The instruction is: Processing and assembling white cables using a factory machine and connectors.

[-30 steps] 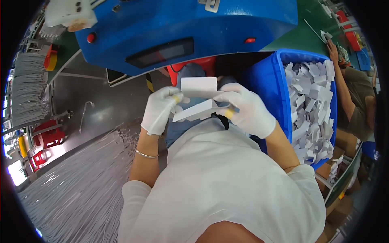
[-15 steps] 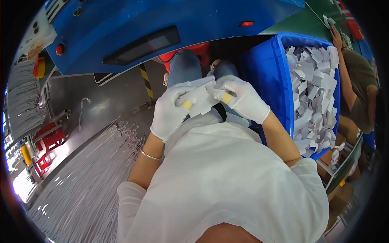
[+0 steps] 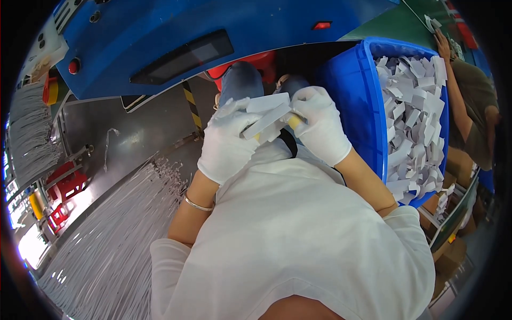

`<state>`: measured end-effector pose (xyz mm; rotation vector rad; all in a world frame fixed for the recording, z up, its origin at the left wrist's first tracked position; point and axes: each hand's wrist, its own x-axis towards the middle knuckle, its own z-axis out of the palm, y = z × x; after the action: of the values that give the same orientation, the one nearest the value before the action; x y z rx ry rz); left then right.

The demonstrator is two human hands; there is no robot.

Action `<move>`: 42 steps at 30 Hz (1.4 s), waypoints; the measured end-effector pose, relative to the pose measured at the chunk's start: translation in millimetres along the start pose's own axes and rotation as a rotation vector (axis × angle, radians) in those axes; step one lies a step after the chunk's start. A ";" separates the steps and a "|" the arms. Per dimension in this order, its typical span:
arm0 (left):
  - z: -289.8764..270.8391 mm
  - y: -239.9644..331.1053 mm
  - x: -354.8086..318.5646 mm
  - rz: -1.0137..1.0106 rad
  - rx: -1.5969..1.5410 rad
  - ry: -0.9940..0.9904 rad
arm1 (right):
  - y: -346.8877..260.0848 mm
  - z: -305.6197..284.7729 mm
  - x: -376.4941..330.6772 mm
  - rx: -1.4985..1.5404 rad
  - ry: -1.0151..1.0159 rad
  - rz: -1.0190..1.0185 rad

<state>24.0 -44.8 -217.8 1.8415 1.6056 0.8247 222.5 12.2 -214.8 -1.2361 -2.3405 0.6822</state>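
Observation:
Above my lap, both white-gloved hands hold a folded white paper piece [image 3: 268, 118]. My left hand [image 3: 226, 144] is closed on its left end, with the thumb over the near side. On the other end, the fingers of my right hand [image 3: 321, 125] are bent and pinch the edge. Yellow patches show at both thumb tips; whether these are tape or bare glove tips I cannot tell. The paper is bent into angled flaps, and its underside is hidden.
At my right stands a blue plastic bin [image 3: 377, 114] heaped with small white paper pieces [image 3: 413, 122]. A blue machine [image 3: 277, 26] with a dark panel [image 3: 184, 56] spans the front. Long grey strands [image 3: 117, 240] lie at lower left. Another person's arm [image 3: 457, 98] reaches over a green surface.
The paper has tilted and turned, and one flap now stands up across it. My left hand has rolled over it, covering most of its yellow thumb patch. My right hand has turned slightly inward.

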 end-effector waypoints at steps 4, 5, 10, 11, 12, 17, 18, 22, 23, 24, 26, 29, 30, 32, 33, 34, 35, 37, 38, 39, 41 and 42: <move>6.3 -1.0 -3.9 -0.237 -0.343 -0.019 | -4.1 -0.5 3.5 -0.086 0.113 -0.078; 6.6 0.6 -3.4 -0.253 -0.347 -0.028 | -2.1 0.9 4.0 -0.082 0.088 -0.105; 5.8 1.5 -4.0 -0.221 -0.321 -0.025 | -4.6 -6.9 4.4 0.012 -0.051 -0.005; 7.6 -1.1 -6.0 -0.212 -0.335 0.029 | -5.7 -10.0 5.6 0.033 -0.118 0.036; 8.2 -2.8 -7.3 -0.203 -0.348 0.083 | -6.3 -11.4 6.1 0.055 -0.186 0.078; 2.7 0.2 -4.8 -0.241 -0.353 0.019 | -6.2 -6.3 4.4 0.059 -0.142 0.071; 1.1 1.6 -3.7 -0.238 -0.331 -0.017 | -5.2 -5.6 4.0 0.059 -0.143 0.083; -0.1 -2.1 2.7 0.042 -0.198 -0.011 | -4.4 -5.5 5.1 0.050 -0.111 0.063; -0.6 -2.1 5.7 0.114 -0.146 0.008 | -4.6 -6.5 6.4 0.035 -0.122 0.074; -1.0 -2.2 8.6 0.186 -0.093 0.028 | -4.9 -7.5 7.4 0.019 -0.131 0.085; -5.6 -7.8 13.2 0.222 -0.043 0.026 | -3.1 -11.7 4.8 0.080 -0.099 0.037; -13.6 -6.3 16.7 0.288 0.097 0.065 | 2.0 -37.2 7.4 0.402 -0.093 0.067; -17.6 -2.7 17.7 0.318 0.186 0.102 | 8.4 -45.4 8.8 0.401 -0.051 0.086; -29.5 8.8 19.8 0.359 0.289 0.059 | 10.9 -52.6 10.9 0.554 0.018 0.262; -32.9 13.3 20.0 0.395 0.393 0.016 | 9.8 -58.4 15.8 0.541 -0.036 0.340; -32.0 14.3 18.4 0.403 0.394 0.016 | 9.0 -61.8 18.6 0.527 -0.090 0.419; -30.0 13.7 16.2 0.439 0.438 0.042 | 7.9 -60.1 19.5 0.623 -0.114 0.378; -28.8 12.7 16.7 0.481 0.483 0.071 | -4.9 -67.9 23.9 0.714 -0.176 0.459; -31.0 12.2 18.8 0.541 0.497 0.100 | -9.9 -71.6 26.8 0.809 -0.247 0.540; -33.8 11.9 20.5 0.599 0.512 0.128 | -9.2 -69.3 27.3 0.846 -0.202 0.557; -41.8 13.7 15.2 0.582 0.356 0.238 | -12.0 -69.6 29.2 0.877 -0.153 0.511; -46.1 13.6 14.9 0.560 0.193 0.339 | -14.0 -71.5 30.7 0.909 -0.109 0.473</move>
<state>-0.5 -31.2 -176.0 2.4486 1.4040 1.3187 237.1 47.6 -145.7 -1.2782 -1.4390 1.7414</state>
